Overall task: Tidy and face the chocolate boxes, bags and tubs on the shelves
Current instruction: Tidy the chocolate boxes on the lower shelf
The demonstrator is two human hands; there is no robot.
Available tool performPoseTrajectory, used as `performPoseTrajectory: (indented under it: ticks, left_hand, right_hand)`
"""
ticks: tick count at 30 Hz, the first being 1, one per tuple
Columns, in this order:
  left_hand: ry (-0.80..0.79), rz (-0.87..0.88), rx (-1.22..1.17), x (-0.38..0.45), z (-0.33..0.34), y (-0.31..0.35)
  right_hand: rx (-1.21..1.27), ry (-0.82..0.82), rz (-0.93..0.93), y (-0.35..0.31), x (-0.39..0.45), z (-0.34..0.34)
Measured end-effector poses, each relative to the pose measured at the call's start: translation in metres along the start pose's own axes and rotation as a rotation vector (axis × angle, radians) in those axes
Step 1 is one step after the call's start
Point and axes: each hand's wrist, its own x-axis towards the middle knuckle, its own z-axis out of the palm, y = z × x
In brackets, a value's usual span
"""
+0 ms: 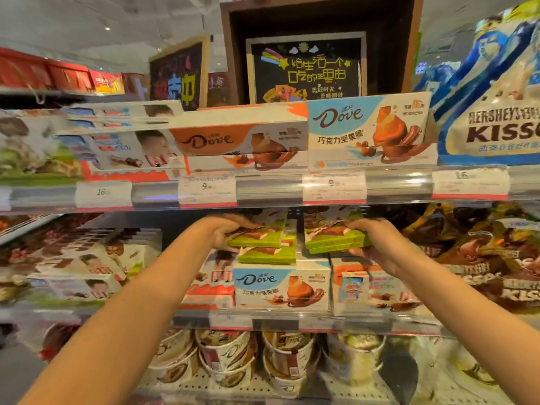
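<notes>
On the middle shelf, my left hand (226,232) grips the top green chocolate box (258,239) of a small stack, fingers over its left end. A second green box (267,255) lies beneath it. My right hand (372,244) holds a pair of stacked green boxes (333,239) at their right end, thumb on top and fingers under. Both green stacks rest above a blue Dove box (282,289) and an orange Dove box (377,290).
The upper shelf carries an orange Dove box (233,141), a blue Dove box (368,127), Kinder boxes (122,144) and a Hershey's Kisses bag (493,133). Dove tubs (225,355) fill the bottom shelf. Brown Kisses bags (482,258) sit right of my right hand. Price rails (271,191) front each shelf.
</notes>
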Motion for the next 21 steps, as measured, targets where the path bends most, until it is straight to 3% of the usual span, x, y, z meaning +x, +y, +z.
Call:
performPoseTrajectory:
  ticks: [5, 13, 21]
  left_hand:
    - [-0.131, 0.096, -0.180, -0.023, -0.038, -0.005]
    - [-0.058, 0.237, -0.104, -0.066, -0.138, -0.050]
    - [-0.041, 0.498, 0.086, -0.102, -0.229, -0.103]
  right_hand:
    - [0.045, -0.001, -0.034, 0.009, -0.014, 0.054]
    - [0.054, -0.100, -0.033, 0.025, -0.036, 0.155]
    - [-0.052, -0.175, -0.114, 0.034, -0.041, 0.245]
